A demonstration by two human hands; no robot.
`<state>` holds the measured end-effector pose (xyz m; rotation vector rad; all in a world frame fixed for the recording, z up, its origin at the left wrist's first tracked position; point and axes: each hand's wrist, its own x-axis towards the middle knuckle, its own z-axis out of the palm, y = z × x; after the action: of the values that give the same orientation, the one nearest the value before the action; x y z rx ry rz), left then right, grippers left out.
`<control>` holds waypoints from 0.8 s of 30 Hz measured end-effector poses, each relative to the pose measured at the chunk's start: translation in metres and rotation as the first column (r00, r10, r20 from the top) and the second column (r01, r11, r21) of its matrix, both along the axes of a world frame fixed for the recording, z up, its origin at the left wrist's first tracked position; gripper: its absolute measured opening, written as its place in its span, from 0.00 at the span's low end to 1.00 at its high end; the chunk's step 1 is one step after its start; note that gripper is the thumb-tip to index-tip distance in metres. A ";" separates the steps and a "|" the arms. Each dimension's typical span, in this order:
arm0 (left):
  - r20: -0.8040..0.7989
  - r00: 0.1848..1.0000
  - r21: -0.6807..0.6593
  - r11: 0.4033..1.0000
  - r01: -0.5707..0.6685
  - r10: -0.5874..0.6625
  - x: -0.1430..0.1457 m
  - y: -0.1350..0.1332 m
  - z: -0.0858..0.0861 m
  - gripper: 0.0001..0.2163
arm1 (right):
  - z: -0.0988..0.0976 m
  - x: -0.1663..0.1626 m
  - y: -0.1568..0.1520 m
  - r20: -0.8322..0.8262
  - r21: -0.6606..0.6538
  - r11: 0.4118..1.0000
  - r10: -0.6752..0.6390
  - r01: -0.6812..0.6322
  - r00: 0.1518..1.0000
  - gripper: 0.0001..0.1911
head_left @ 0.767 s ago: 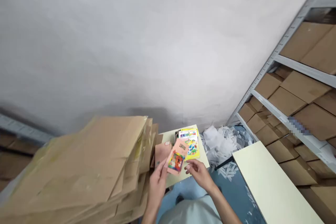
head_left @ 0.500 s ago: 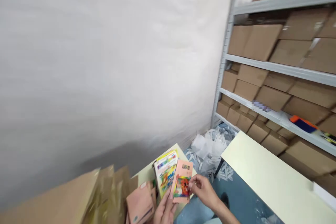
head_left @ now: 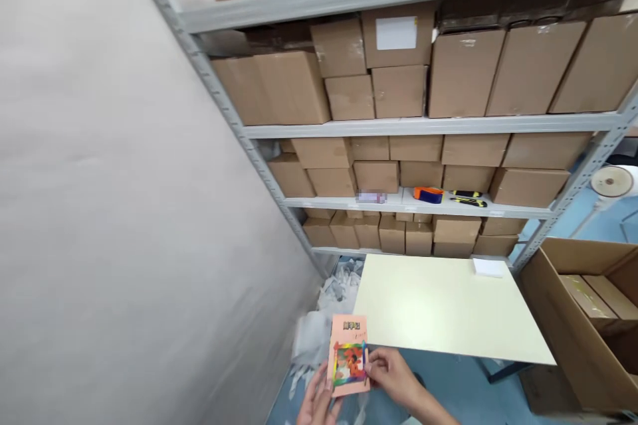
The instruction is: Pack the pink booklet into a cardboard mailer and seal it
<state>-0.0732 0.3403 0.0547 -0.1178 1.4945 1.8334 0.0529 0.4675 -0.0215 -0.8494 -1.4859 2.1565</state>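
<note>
Head view gives me a small pink booklet (head_left: 349,357) low in the middle of the frame, held upright in the air between both hands, above the blue floor (head_left: 448,378) and just in front of the near edge of the cream table (head_left: 448,305). Its cover is salmon pink, with a short line of dark characters near the top and a square, rainbow-bordered picture in orange and red below; the print is too small for me to read. My right hand (head_left: 391,375) pinches the booklet's right edge between thumb and fingers. My left hand (head_left: 319,402) supports it from beneath with fingers spread, touching the lower left corner. Scraps of white paper (head_left: 329,305) lie on the floor beside the wall (head_left: 124,246). Behind the table, a grey metal shelf rack (head_left: 423,126) carries rows of brown cardboard boxes (head_left: 399,89).
</note>
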 end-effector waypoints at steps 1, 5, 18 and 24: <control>-0.018 0.998 0.000 0.998 0.061 -0.061 0.004 0.022 0.005 0.37 | 0.003 0.006 0.018 -0.012 -0.001 0.999 -0.048 0.048 0.999 0.44; -0.138 0.958 -0.037 0.968 0.248 -0.251 0.023 0.102 0.016 0.38 | 0.017 0.038 0.085 -0.033 0.041 0.977 -0.206 0.207 0.978 0.42; -0.237 0.810 -0.069 0.841 0.536 -0.536 0.045 0.217 0.003 0.35 | 0.021 0.107 0.163 -0.002 0.124 0.907 -0.405 0.402 0.914 0.40; -0.283 0.773 -0.080 0.817 0.571 -0.568 0.030 0.246 -0.006 0.37 | 0.031 0.108 0.177 -0.029 0.176 0.880 -0.444 0.442 0.896 0.37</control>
<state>-0.0428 0.5865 0.0484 0.5883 1.5006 1.3894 0.1612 0.6444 0.0094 -1.0233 -1.3087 1.6599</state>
